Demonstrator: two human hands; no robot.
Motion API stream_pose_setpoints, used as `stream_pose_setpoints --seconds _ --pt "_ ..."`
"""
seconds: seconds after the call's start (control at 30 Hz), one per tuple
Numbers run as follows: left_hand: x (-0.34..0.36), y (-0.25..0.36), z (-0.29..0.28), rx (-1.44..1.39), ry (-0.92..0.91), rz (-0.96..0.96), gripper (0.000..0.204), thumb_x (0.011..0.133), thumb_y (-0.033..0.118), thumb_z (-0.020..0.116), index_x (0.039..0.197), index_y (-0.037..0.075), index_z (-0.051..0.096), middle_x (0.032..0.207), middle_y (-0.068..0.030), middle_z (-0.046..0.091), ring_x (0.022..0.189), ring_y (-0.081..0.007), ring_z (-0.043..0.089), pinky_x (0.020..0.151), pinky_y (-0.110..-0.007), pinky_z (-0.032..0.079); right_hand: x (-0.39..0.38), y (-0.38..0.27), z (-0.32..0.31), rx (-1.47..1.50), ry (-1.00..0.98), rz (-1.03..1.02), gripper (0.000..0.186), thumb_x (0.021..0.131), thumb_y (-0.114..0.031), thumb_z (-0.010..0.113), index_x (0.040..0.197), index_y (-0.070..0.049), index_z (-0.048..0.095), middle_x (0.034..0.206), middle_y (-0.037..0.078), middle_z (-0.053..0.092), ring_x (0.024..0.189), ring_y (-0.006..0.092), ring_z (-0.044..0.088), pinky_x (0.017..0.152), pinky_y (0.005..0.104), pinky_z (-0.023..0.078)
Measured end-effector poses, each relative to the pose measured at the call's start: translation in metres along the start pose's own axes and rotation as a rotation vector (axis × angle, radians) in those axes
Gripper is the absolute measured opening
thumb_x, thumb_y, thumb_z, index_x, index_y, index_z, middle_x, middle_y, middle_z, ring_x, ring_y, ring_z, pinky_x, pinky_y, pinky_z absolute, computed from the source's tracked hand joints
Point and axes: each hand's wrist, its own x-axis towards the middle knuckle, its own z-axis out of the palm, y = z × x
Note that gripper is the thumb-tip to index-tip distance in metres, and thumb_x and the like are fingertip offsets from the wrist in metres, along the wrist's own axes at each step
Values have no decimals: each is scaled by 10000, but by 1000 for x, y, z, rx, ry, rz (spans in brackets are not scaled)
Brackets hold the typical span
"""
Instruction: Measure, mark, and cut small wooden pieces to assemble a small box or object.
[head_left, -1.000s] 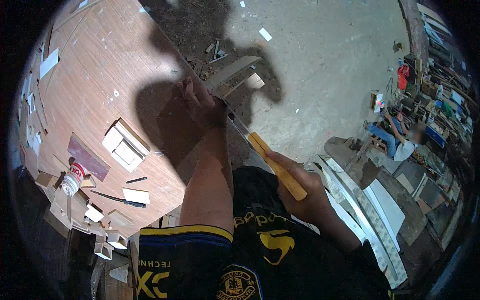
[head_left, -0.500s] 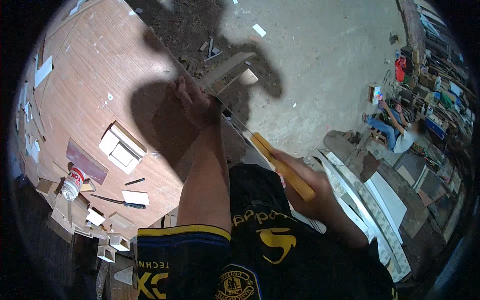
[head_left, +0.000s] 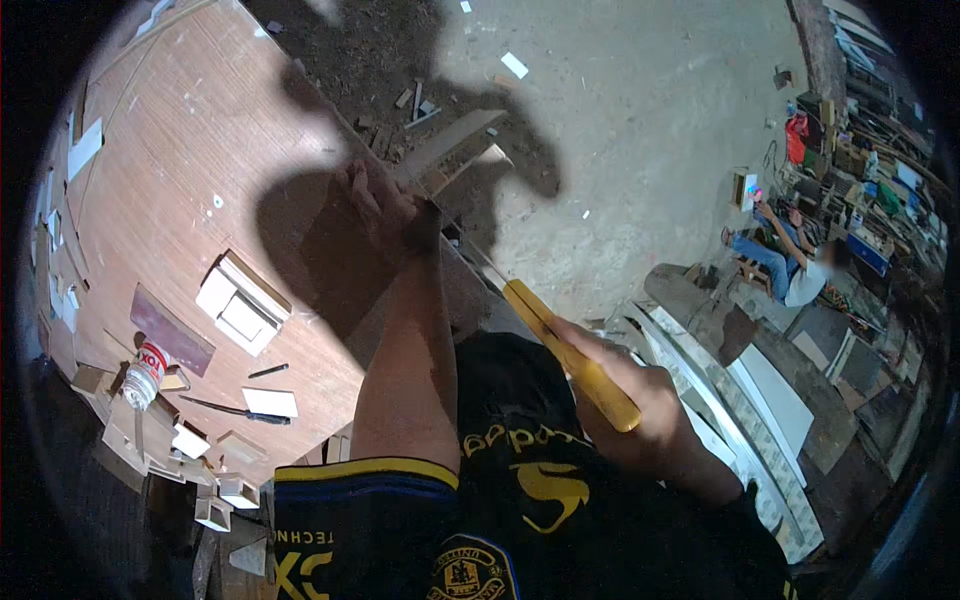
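In my right hand [head_left: 625, 385] is the yellow handle [head_left: 570, 355] of a saw, gripped with wrapped fingers. Its thin blade [head_left: 490, 265], seen almost edge-on, runs up and left from the handle to the table's edge. My left hand [head_left: 385, 210] lies in deep shadow at that edge, fingers bent over the near end of a wooden strip [head_left: 455, 145] and holding it down. The strip juts out past the table over the floor. Where the blade meets the wood is hidden by my left wrist and the shadow.
On the wooden table [head_left: 200, 130] are a small wooden frame [head_left: 243, 303], a white jar [head_left: 146, 375], a knife [head_left: 240, 408], a dark pen [head_left: 268, 370] and a reddish board [head_left: 170, 330]. Scraps litter the floor. Long panels [head_left: 730, 430] lie at right; a person [head_left: 800, 270] sits beyond.
My right hand and the saw handle have drawn back slightly, down and to the right. My left hand stays at the table's edge on the wooden strip.
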Motion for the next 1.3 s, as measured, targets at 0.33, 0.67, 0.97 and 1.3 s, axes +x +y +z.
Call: stream_pose_setpoints --seconds 0.33,0.67,0.97,1.3 --pt "-1 9 -15 103 54 103 556 945 481 552 1200 -11 594 1401 -233 436 1358 -465 376 1124 -553 334 -7 9 6 -37 -29 64 739 867 -7 607 1523 -195 325 1106 240 674 831 386 710 721 441 593" --pt "-2 5 -9 30 -36 39 437 936 333 614 1203 -12 594 1401 -253 423 1381 -431 349 1063 -516 431 4 1 7 31 -141 332 670 887 38 576 1494 -140 356 1228 230 619 1106 318 652 934 402 555" --pt "0 16 -14 0 58 67 491 936 453 588 1076 -17 625 1404 -250 425 1359 -449 377 1069 -527 404 -16 32 18 58 -75 258 747 853 -2 622 1521 -197 349 1017 230 693 867 356 714 771 426 594" --pt "2 7 1 95 88 101 499 930 442 586 1159 -1 627 1353 -238 469 1312 -452 441 1037 -523 441 1 19 17 91 -95 270 811 844 -6 632 1544 -227 287 1169 255 653 888 368 708 812 416 600"
